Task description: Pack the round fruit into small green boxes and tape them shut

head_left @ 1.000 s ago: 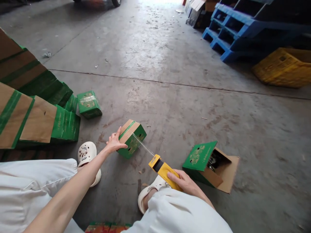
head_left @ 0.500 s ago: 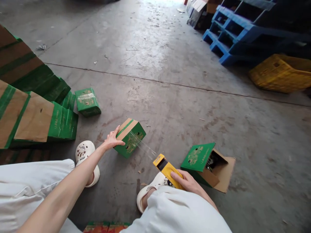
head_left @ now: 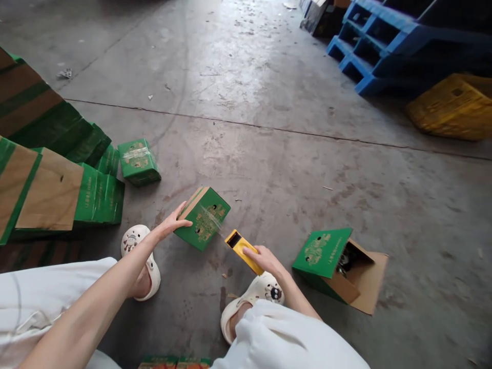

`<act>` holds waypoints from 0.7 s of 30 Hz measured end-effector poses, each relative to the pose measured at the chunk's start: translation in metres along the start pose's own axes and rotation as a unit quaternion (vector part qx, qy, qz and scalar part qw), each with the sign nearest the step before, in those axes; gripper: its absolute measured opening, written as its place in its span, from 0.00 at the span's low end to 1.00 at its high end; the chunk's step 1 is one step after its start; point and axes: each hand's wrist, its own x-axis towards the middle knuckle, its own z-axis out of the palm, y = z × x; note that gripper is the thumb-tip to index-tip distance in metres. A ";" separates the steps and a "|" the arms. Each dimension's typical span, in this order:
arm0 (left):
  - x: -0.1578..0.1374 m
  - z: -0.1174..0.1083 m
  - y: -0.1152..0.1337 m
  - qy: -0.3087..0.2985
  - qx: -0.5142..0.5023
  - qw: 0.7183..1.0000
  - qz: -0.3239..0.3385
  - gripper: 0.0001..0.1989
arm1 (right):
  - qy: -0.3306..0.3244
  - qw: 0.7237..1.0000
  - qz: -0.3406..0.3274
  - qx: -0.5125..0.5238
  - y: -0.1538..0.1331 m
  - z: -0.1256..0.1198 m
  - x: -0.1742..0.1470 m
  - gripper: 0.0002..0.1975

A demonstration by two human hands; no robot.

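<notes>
A small green and brown cardboard box (head_left: pixel 205 223) sits on the floor between my feet. Its left edge is gripped by my left hand (head_left: pixel 171 225), thumb on the green face and fingers along the brown side. In my right hand (head_left: pixel 263 259) is a yellow tape dispenser (head_left: pixel 244 251), held just right of the box. A strip of clear tape (head_left: pixel 215 219) runs from the box's printed face to the dispenser's tip. Further right lies an open green carton (head_left: pixel 323 253), flaps spread, with dark shiny items partly visible inside.
Large green and brown cartons (head_left: pixel 49 189) are stacked at the left, with a taped green box (head_left: pixel 138 161) beside them. Blue pallets (head_left: pixel 369 56) and a yellow crate (head_left: pixel 453 110) stand at upper right. My white clogs (head_left: pixel 142 261) flank the held box.
My right hand has brought the tape dispenser left and up, closer to the box. The stretch of tape between them is shorter. My left hand stays on the box.
</notes>
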 end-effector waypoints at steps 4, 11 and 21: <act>0.003 -0.008 -0.015 0.011 -0.079 0.997 0.012 0.50 | 0.005 0.988 -0.015 -0.154 -0.036 0.007 0.033 0.27; 0.022 -0.003 -0.023 0.137 0.061 0.986 0.076 0.48 | -0.011 0.965 -0.020 -0.260 -0.090 0.020 0.059 0.30; 0.049 0.009 0.009 0.162 0.162 0.973 -0.034 0.44 | 0.026 0.940 0.008 -0.341 -0.152 0.029 0.069 0.29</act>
